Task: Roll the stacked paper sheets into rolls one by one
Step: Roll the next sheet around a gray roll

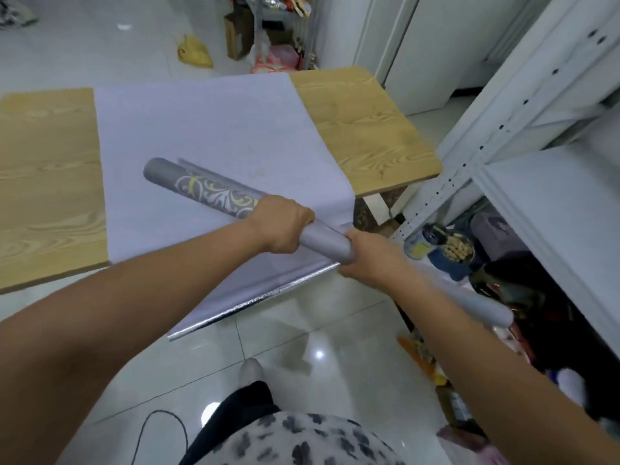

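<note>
A grey paper roll (208, 189) with a white and yellow floral pattern lies slanted above the stacked pale sheets (208, 129) on the wooden table (47, 182). My left hand (281, 223) grips the roll near its middle. My right hand (365, 253) grips its near end at the table's front edge. The sheets hang over the front edge, showing a silvery edge (255, 303). Another grey roll (486, 308) shows below my right forearm.
White metal shelving (503, 135) stands close on the right, with jars and clutter (446, 250) on its low shelf. Boxes and bags (241, 38) sit on the tiled floor beyond the table. A black cable (157, 427) lies near my legs.
</note>
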